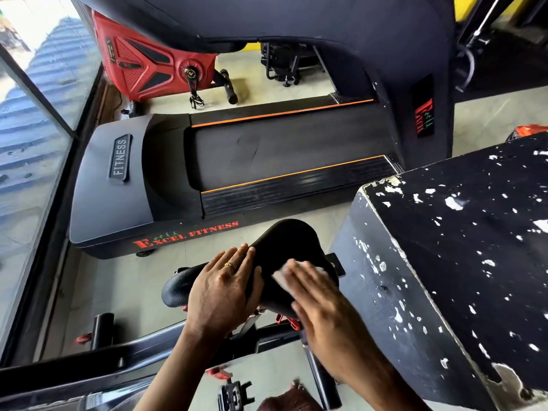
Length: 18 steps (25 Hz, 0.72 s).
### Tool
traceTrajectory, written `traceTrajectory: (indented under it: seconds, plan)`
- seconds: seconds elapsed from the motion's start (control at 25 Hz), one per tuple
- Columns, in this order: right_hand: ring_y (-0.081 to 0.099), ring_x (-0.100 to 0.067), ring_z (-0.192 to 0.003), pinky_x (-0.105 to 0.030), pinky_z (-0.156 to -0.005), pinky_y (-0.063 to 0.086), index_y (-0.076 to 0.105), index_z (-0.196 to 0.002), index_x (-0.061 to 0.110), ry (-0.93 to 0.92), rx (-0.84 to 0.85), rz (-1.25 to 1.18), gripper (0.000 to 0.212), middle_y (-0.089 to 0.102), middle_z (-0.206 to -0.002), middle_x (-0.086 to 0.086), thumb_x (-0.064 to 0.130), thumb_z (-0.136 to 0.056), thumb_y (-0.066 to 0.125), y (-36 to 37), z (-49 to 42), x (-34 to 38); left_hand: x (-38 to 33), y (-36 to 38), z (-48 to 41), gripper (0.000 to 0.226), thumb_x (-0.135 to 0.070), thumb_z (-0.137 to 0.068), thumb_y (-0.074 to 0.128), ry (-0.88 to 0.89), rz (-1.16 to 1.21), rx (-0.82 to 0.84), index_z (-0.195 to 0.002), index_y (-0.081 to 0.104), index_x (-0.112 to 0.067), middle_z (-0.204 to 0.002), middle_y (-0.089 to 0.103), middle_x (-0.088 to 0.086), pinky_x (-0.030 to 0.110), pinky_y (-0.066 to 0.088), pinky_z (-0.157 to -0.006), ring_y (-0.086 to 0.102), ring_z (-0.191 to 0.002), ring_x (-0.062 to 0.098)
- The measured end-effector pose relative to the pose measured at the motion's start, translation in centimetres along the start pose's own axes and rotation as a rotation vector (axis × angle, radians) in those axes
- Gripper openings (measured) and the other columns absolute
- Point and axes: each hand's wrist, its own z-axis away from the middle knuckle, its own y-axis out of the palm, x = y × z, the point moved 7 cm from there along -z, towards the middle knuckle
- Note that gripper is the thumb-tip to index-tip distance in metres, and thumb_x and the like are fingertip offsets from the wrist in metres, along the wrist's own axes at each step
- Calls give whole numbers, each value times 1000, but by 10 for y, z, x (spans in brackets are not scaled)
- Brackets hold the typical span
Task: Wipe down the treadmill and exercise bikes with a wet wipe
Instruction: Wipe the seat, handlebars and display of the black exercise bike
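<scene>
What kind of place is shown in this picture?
Most likely a gym: a black treadmill labelled "FITNESS", a red exercise bike behind it, and a bike saddle close in front.

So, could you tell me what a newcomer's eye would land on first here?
Most likely the hands at bottom centre: the left hand rests flat on the black bike saddle while the right hand presses a white wipe onto it. Behind them lies the black treadmill with red EXCEL FITNESS lettering, and a black box with badly chipped paint fills the right side.
</scene>
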Motion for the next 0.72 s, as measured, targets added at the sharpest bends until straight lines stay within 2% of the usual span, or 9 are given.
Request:
traceTrajectory:
  seconds: [0.12,0.2,0.24,0.32,0.4,0.44,0.56,0.64,0.72]
  plan:
    - [23,-17,-143,-8,-109,3,27,-148,12,278,14,-159,47,22,-154,1,26,-103,28,-4,-25,-48,-2,-2,-1,37,-24,-88,47,2,-5,-6,-101,72,1,-104,70,17,36,54,-83,70,-89,29]
    - [22,-20,-144,-13,-109,11,27,-147,8,434,80,-276,47,20,-156,-9,20,-103,32,9,-55,-64,-2,-3,0,38,-24,-88,46,0,-9,-2,-101,72,1,-104,70,17,37,55,-83,70,-90,29]
    - [24,-23,-143,-22,-112,16,30,-146,5,425,68,-245,46,24,-155,-12,18,-102,34,10,-64,-57,-2,-4,0,38,-24,-88,46,-5,-8,2,-101,72,1,-104,70,17,37,55,-83,70,-90,29]
    - [32,-26,-139,-34,-115,25,40,-141,5,189,-15,-100,45,35,-150,-13,18,-98,36,7,-58,-23,-1,-2,-2,38,-25,-88,46,-7,-2,1,-101,72,0,-104,70,17,36,55,-82,70,-89,28]
    - [26,-16,-142,-30,-117,18,35,-146,15,-27,57,-53,49,33,-151,-2,22,-97,35,10,-22,7,-1,-1,-1,38,-24,-88,46,2,1,-4,-101,72,1,-104,70,17,36,54,-81,70,-88,29]
    - [21,-12,-143,-27,-118,14,30,-147,19,-50,73,-69,50,30,-153,2,24,-98,34,6,-7,10,-2,-1,-1,38,-24,-88,46,6,-1,-5,-100,72,1,-104,70,17,36,54,-82,70,-88,29]
    - [18,-11,-144,-15,-115,8,28,-147,17,161,6,-200,48,24,-154,5,29,-101,29,-10,-8,-23,-1,-1,-2,38,-24,-89,46,-11,-2,1,-102,72,0,-104,70,16,37,53,-84,70,-90,29]
    - [34,-19,-138,-9,-104,22,32,-146,9,364,95,-339,45,39,-148,-4,24,-103,30,-5,-34,-48,-1,-3,-2,39,-26,-88,46,-21,22,16,-102,72,-1,-105,70,15,37,54,-84,70,-91,28]
    - [53,-32,-117,-24,-83,34,47,-131,0,564,189,-427,38,60,-122,-18,21,-104,30,2,-65,-69,0,-6,-2,40,-29,-88,46,-27,42,36,-102,72,-2,-105,70,15,38,54,-85,70,-93,28]
